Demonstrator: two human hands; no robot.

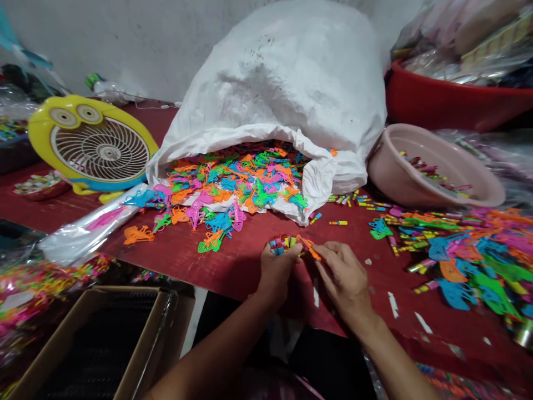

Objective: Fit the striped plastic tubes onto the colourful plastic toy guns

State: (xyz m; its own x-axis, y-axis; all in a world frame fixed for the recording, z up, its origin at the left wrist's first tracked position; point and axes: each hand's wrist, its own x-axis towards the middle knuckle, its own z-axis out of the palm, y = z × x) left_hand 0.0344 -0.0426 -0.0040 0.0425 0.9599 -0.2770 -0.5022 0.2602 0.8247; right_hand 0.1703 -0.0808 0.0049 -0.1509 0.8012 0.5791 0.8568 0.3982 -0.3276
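My left hand (278, 273) is closed around a bunch of small tubes with printed bright wrappers (280, 244), held just above the red tabletop. In my right hand (343, 273) an orange plastic piece (308, 248) is pinched between thumb and fingers, its far end touching or very near the tubes. Just beyond both hands, a large white sack (291, 83) lies with its mouth towards me. Loose plastic pieces (233, 178) in orange, green, blue and pink spill from it. One wrapped tube (338, 223) rests on the table past my right hand.
Right of me lies a heap of plastic pieces with tubes (470, 261). Behind it stand a pink basin (437, 161) holding tubes and a red tub (458, 97). A yellow fan (104, 147) stands at left, above clear plastic bags (79, 239) and a cardboard box (145, 333).
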